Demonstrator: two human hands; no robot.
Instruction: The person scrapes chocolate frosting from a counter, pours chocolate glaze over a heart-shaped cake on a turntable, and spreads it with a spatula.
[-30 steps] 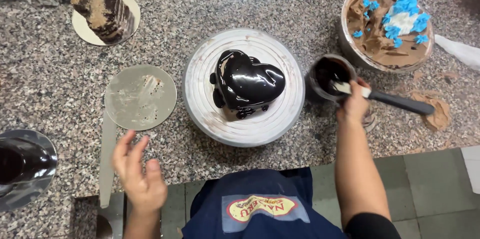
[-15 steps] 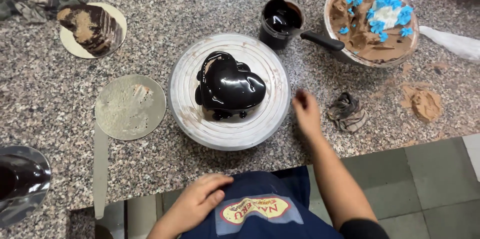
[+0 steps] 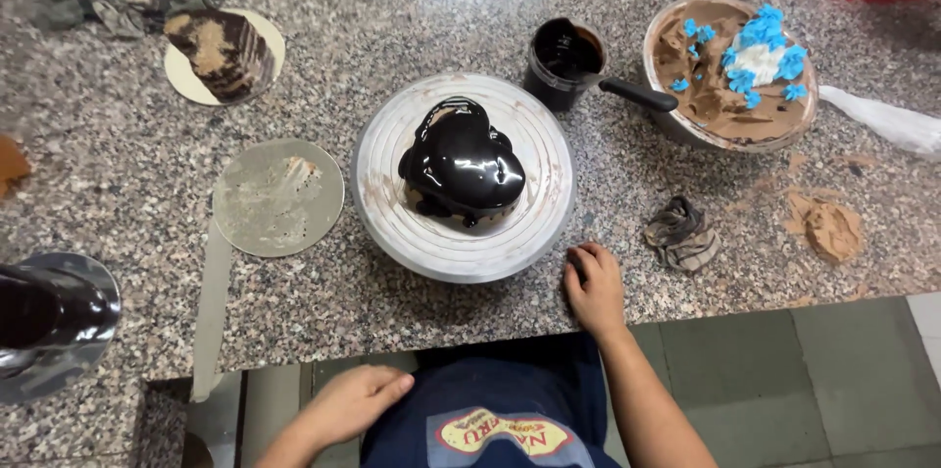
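Note:
A heart-shaped cake [image 3: 461, 166] glazed in glossy dark chocolate sits on a round metal turntable [image 3: 392, 223] on the granite counter. My right hand [image 3: 594, 287] rests on the counter edge just right of the turntable, fingers loosely curled, holding nothing. Below the counter, my left hand [image 3: 348, 404] lies against my blue apron, fingers relaxed and empty. Behind the turntable stands a dark cup of chocolate glaze [image 3: 563, 56] with a black-handled tool [image 3: 637, 94] beside it.
A bowl of brown cream with blue and white blobs [image 3: 730, 71] stands at the back right. A crumpled cloth [image 3: 681, 233] lies right of my hand. A bare round cake board [image 3: 278, 197], a long spatula [image 3: 209, 316], a cake slice on a board [image 3: 221, 51] and a steel vessel [image 3: 44, 316] lie left.
My right hand left the tool at the glaze cup and came to rest by the turntable. My left hand dropped from the counter to my apron. The view shifted.

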